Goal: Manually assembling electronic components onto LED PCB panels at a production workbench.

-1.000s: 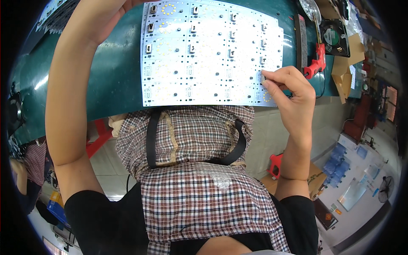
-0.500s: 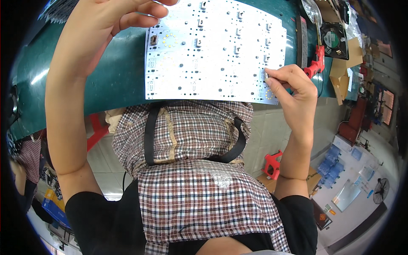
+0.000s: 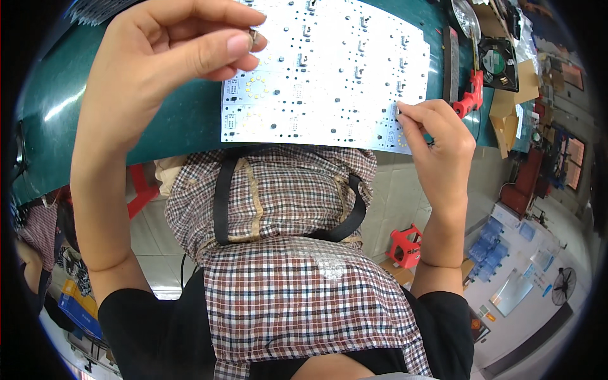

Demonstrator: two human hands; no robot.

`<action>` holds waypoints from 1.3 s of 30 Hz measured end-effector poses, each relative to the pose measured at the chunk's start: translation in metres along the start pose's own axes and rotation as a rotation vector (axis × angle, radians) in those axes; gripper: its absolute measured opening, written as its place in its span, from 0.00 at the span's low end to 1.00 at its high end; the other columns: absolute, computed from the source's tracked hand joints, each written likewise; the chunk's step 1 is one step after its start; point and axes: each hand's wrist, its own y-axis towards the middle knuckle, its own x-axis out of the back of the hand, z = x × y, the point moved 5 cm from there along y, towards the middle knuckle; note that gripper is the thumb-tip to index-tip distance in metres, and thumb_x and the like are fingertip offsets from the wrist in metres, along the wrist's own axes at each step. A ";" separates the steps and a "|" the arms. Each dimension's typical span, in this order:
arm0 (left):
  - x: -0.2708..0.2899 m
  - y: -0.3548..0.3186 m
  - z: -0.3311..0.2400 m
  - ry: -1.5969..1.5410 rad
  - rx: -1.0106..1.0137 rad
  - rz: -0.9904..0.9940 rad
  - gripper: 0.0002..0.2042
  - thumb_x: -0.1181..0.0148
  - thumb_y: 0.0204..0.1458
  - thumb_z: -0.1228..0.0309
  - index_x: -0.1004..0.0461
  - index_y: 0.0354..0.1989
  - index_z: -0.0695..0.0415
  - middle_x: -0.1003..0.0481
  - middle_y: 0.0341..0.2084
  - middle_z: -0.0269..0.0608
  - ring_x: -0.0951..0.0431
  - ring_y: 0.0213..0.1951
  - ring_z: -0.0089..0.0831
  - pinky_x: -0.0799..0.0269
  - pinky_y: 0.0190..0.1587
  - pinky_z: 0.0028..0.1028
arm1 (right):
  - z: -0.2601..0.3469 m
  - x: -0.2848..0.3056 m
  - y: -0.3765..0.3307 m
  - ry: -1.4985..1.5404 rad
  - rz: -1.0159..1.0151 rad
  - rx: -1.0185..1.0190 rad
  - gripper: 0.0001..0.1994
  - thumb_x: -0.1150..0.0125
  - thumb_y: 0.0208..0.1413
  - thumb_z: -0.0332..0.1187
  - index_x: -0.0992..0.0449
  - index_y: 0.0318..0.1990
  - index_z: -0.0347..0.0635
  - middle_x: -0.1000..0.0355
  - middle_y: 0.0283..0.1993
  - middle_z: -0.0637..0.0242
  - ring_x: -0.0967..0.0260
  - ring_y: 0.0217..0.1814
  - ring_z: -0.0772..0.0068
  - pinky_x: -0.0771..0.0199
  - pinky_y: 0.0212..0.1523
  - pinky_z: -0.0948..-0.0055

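A white circuit board [image 3: 316, 95] lies on the green bench in front of me, slightly tilted, apparently on another sheet. Rows of small slide switches [image 3: 303, 60] stand on it, with rings of yellowish LEDs along its left side. Over the board's left edge, my left hand [image 3: 168, 57] is closed, pinching a small metallic part that looks like a slide switch [image 3: 254, 35] between thumb and fingers. At the lower right of the board my right hand [image 3: 440, 130] pinches a small slide switch [image 3: 398, 109] at the board's surface; the fingertips partly hide it.
The green bench top [image 3: 50, 139] extends left. To the right are a red-handled tool [image 3: 470, 95], a black fan [image 3: 497, 62] and an opened cardboard box [image 3: 505, 117]. A red stool [image 3: 404, 246] stands on the floor below. A person's sleeve [image 3: 39, 231] shows at far left.
My left hand has come lower, and the small part in its fingers now shows. The board has shifted slightly right and away. My right hand stays almost in place.
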 end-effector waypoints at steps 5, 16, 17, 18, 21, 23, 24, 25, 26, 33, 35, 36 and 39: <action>-0.006 -0.009 0.016 -0.200 0.050 0.050 0.11 0.35 0.60 0.73 0.20 0.49 0.63 0.16 0.41 0.48 0.13 0.41 0.31 0.16 0.47 0.27 | 0.001 0.005 0.003 -0.004 0.004 0.008 0.08 0.29 0.51 0.18 0.17 0.39 0.32 0.22 0.33 0.62 0.24 0.31 0.74 0.24 0.32 0.76; -0.025 -0.016 0.009 -0.157 0.036 0.045 0.09 0.33 0.57 0.79 0.20 0.46 0.66 0.18 0.38 0.42 0.16 0.41 0.26 0.20 0.47 0.25 | 0.010 0.007 0.010 -0.197 0.051 0.211 0.06 0.29 0.50 0.20 0.18 0.36 0.34 0.24 0.32 0.59 0.25 0.29 0.60 0.27 0.30 0.68; -0.025 -0.016 0.007 -0.106 0.035 0.057 0.09 0.33 0.57 0.79 0.19 0.45 0.65 0.18 0.39 0.42 0.16 0.41 0.25 0.20 0.47 0.25 | 0.011 0.008 0.010 -0.192 0.040 0.210 0.06 0.29 0.50 0.20 0.18 0.36 0.34 0.24 0.32 0.59 0.25 0.29 0.60 0.27 0.30 0.68; -0.025 -0.016 0.005 -0.052 0.033 0.070 0.09 0.32 0.56 0.78 0.18 0.45 0.65 0.18 0.39 0.41 0.16 0.40 0.25 0.20 0.47 0.25 | 0.011 0.008 0.010 -0.190 0.061 0.195 0.06 0.29 0.50 0.20 0.18 0.36 0.34 0.25 0.31 0.59 0.26 0.28 0.60 0.27 0.30 0.68; -0.025 -0.018 0.008 -0.012 0.021 0.043 0.09 0.32 0.55 0.78 0.17 0.44 0.65 0.18 0.38 0.40 0.16 0.40 0.24 0.21 0.46 0.24 | 0.007 0.010 0.018 -0.143 0.111 0.170 0.05 0.29 0.51 0.21 0.17 0.35 0.34 0.26 0.30 0.60 0.27 0.28 0.63 0.28 0.30 0.68; -0.027 -0.020 0.010 -0.042 0.054 0.013 0.09 0.32 0.54 0.79 0.18 0.44 0.65 0.18 0.38 0.40 0.16 0.40 0.24 0.21 0.46 0.24 | 0.002 0.015 0.030 -0.090 0.152 0.167 0.04 0.28 0.51 0.23 0.17 0.35 0.34 0.26 0.29 0.62 0.27 0.27 0.67 0.29 0.30 0.68; -0.026 -0.021 0.012 -0.066 0.086 -0.001 0.09 0.32 0.54 0.80 0.18 0.44 0.65 0.18 0.38 0.40 0.16 0.40 0.25 0.21 0.46 0.24 | -0.007 0.020 0.043 -0.013 0.205 0.083 0.05 0.29 0.52 0.26 0.17 0.36 0.36 0.24 0.30 0.61 0.25 0.29 0.66 0.27 0.32 0.67; -0.031 -0.020 0.015 -0.094 0.118 -0.014 0.09 0.32 0.54 0.80 0.18 0.43 0.65 0.18 0.38 0.40 0.16 0.40 0.25 0.21 0.46 0.24 | -0.024 0.020 0.053 0.061 0.258 -0.001 0.07 0.29 0.52 0.29 0.16 0.38 0.37 0.23 0.31 0.61 0.24 0.30 0.65 0.25 0.34 0.65; -0.030 -0.018 0.012 -0.089 0.115 -0.025 0.08 0.33 0.53 0.81 0.18 0.42 0.65 0.18 0.38 0.39 0.16 0.40 0.25 0.20 0.46 0.24 | -0.044 0.023 0.071 0.050 0.155 -0.048 0.09 0.30 0.53 0.30 0.16 0.40 0.36 0.22 0.31 0.60 0.24 0.31 0.67 0.25 0.34 0.67; -0.029 -0.012 -0.007 0.072 0.039 -0.035 0.09 0.32 0.50 0.82 0.17 0.40 0.64 0.18 0.35 0.40 0.15 0.38 0.26 0.20 0.43 0.22 | -0.144 -0.041 0.210 -0.114 -0.164 0.270 0.13 0.41 0.56 0.21 0.19 0.49 0.37 0.22 0.41 0.51 0.22 0.45 0.51 0.23 0.47 0.62; -0.028 -0.015 -0.007 0.077 0.045 -0.057 0.09 0.31 0.49 0.82 0.17 0.40 0.65 0.18 0.34 0.40 0.15 0.37 0.26 0.19 0.43 0.22 | -0.111 -0.052 0.221 -0.040 -0.138 0.188 0.18 0.45 0.55 0.21 0.20 0.53 0.42 0.27 0.47 0.46 0.29 0.54 0.39 0.28 0.55 0.53; -0.026 -0.017 -0.007 0.087 0.044 -0.075 0.09 0.31 0.49 0.82 0.18 0.40 0.65 0.18 0.34 0.40 0.15 0.37 0.26 0.19 0.43 0.23 | -0.103 -0.057 0.227 -0.153 -0.128 0.235 0.20 0.47 0.55 0.20 0.22 0.55 0.43 0.30 0.48 0.48 0.29 0.53 0.43 0.28 0.54 0.55; -0.021 -0.022 -0.008 0.117 0.036 -0.092 0.08 0.32 0.49 0.82 0.18 0.39 0.65 0.19 0.33 0.40 0.15 0.37 0.26 0.19 0.43 0.24 | -0.068 -0.047 0.219 -0.176 -0.114 0.283 0.21 0.48 0.55 0.20 0.21 0.55 0.43 0.30 0.46 0.49 0.29 0.52 0.43 0.27 0.53 0.55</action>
